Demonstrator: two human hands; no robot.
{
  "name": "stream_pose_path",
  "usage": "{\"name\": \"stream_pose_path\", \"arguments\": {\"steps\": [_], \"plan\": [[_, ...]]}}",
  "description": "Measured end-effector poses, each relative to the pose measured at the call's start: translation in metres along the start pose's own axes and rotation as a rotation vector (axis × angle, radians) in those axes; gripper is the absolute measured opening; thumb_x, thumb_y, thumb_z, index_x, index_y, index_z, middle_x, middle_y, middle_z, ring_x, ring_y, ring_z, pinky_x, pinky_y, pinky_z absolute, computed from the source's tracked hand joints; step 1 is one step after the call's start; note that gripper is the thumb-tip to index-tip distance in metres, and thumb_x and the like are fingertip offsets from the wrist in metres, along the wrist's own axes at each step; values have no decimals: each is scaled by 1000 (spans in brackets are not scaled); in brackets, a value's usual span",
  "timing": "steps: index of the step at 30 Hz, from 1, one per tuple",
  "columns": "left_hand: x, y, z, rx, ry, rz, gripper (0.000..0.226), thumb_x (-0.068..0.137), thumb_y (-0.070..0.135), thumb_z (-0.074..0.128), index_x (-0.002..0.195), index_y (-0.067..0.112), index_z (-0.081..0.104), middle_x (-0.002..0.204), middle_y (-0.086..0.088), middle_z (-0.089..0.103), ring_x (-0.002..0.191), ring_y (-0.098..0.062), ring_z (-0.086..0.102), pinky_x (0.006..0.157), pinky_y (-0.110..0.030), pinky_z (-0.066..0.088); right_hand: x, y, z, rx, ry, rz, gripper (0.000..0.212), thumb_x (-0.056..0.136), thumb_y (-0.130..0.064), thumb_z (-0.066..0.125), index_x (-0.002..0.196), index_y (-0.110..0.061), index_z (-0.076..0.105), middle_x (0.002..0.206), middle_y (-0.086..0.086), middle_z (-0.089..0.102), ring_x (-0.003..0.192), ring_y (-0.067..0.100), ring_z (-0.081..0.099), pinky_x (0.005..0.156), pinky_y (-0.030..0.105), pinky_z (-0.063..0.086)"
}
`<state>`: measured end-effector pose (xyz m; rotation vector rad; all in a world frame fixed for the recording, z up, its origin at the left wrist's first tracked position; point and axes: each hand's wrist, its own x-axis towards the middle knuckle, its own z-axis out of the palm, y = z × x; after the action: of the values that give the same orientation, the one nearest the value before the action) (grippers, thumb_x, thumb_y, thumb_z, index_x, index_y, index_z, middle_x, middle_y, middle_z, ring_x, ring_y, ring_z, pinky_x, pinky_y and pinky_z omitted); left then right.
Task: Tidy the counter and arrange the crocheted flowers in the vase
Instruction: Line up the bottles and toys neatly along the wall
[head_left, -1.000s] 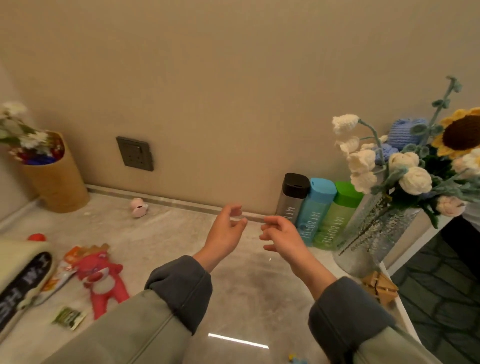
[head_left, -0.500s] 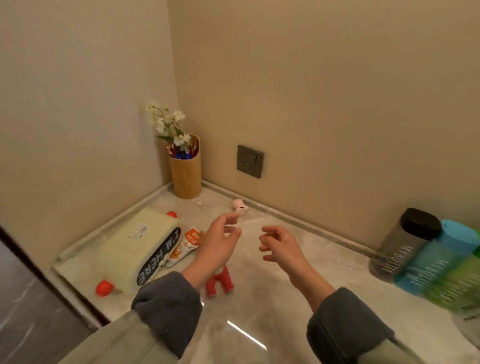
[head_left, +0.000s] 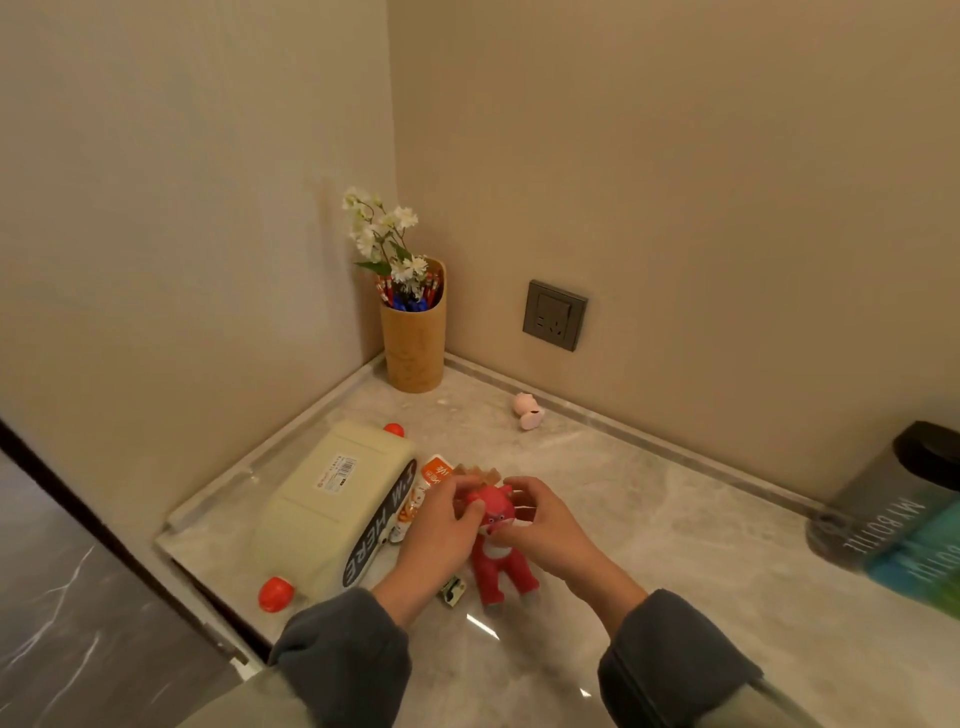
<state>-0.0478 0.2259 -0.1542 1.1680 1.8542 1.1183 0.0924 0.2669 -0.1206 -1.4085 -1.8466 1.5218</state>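
A red plush toy (head_left: 501, 558) with tan antlers lies on the marble counter (head_left: 675, 545), in front of me. My left hand (head_left: 439, 538) grips the left side of its head, thumb on the face. Over the right side of the head and the antlers curl the fingers of my right hand (head_left: 545, 525). The toy's body and legs point toward me. The vase with the crocheted flowers is out of view.
A cream box (head_left: 332, 504) with red knobs lies at the left, an orange packet (head_left: 428, 480) beside it and a small green packet (head_left: 453, 592) near my left wrist. A wooden pen holder (head_left: 414, 343) with white flowers fills the corner. A pink figurine (head_left: 529, 410) lies by the wall. Bottles (head_left: 893, 504) stand at right.
My view swung left, away from the vase, to the counter's corner. Both hands dropped from mid-air onto the red toy and closed round its head.
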Motion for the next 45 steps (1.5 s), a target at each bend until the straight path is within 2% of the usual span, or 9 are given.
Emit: {"name": "stream_pose_path", "arguments": {"steps": [8, 14, 18, 23, 28, 33, 39, 43, 45], "plan": [[2, -5, -1, -19, -68, 27, 18, 91, 25, 58, 107, 34, 56, 113, 12, 57, 99, 2, 54, 79, -12, 41, 3, 10, 6, -179, 51, -29, 59, 62, -12, 77, 114, -24, 51, 106, 1, 63, 95, 18, 63, 84, 40, 57], [9, 12, 1, -93, -111, 46, 21, 93, 22, 57, 113, 29, 57, 118, 10, 57, 107, -5, 54, 91, -22, 46, 2, 3, -11, -185, 132, -62, 51, 63, -22, 81, 108, -24, 56, 102, -4, 65, 93, 11, 63, 81, 31, 56], [22, 38, -7, -113, -129, 67, 27, 96, 26, 52, 122, 33, 53, 110, 16, 55, 98, 1, 53, 74, -13, 43, 9, -20, -25, -144, 185, -106, 47, 64, -23, 83, 106, -25, 61, 96, -6, 67, 87, 10, 65, 76, 27, 56], [49, 70, -31, -191, -98, 110, 32, 98, 23, 49, 129, 30, 50, 122, 9, 55, 113, -10, 53, 87, -21, 48, 30, -58, -32, -71, 237, -137, 51, 64, -27, 84, 110, -23, 61, 100, -4, 67, 92, 14, 64, 79, 31, 56], [88, 89, -62, -250, -182, 158, 28, 100, 21, 44, 127, 30, 49, 118, 7, 57, 107, -9, 59, 77, -21, 56, 62, -92, -28, -25, 290, -186, 54, 68, -30, 84, 114, -25, 57, 101, -5, 65, 91, 14, 62, 67, 23, 51], [135, 85, -81, -146, -235, 206, 28, 100, 18, 43, 120, 36, 50, 110, 13, 58, 93, 3, 56, 65, -12, 48, 106, -106, -22, -5, 383, -219, 54, 64, -32, 87, 110, -27, 57, 99, -6, 65, 91, 13, 64, 76, 33, 57], [188, 60, -89, -37, -317, 137, 38, 101, 14, 40, 135, 29, 51, 119, 9, 60, 90, 4, 56, 62, -9, 46, 166, -96, -6, -144, 400, -164, 57, 63, -38, 85, 112, -28, 57, 100, -8, 65, 89, 10, 62, 76, 32, 56], [213, 36, -86, 47, -374, 58, 37, 99, 8, 40, 130, 21, 57, 101, 14, 61, 79, 7, 54, 56, 1, 42, 199, -81, 2, -272, 410, -105, 59, 62, -43, 84, 112, -31, 55, 97, -11, 62, 88, 11, 61, 73, 32, 55], [223, 27, -84, 141, -450, 5, 36, 99, 7, 39, 128, 17, 58, 94, 4, 66, 74, 2, 56, 55, -2, 44, 213, -74, 4, -325, 424, -89, 57, 62, -45, 83, 108, -34, 52, 92, -14, 58, 83, 8, 58, 68, 30, 51]]}}
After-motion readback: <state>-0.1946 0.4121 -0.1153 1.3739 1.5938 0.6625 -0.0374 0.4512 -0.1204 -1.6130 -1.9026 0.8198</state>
